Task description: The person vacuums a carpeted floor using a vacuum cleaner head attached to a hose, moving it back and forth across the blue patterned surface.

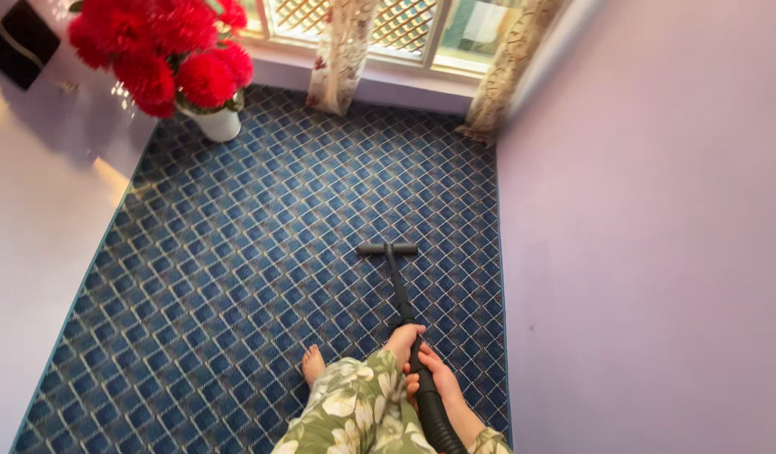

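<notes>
Gripping vacuum wand w/ both hands, left hand, right hand, on carpet.

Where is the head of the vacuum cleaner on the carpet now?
In the head view, the black vacuum head lies flat on the blue patterned carpet, right of centre, nearer the lilac wall than the white flower pot.

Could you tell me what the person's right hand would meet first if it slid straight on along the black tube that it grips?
The right hand points up the vacuum tube. Straight on, it would likely first meet the floor nozzle on the blue carpet; nothing else shows in that line.
</notes>
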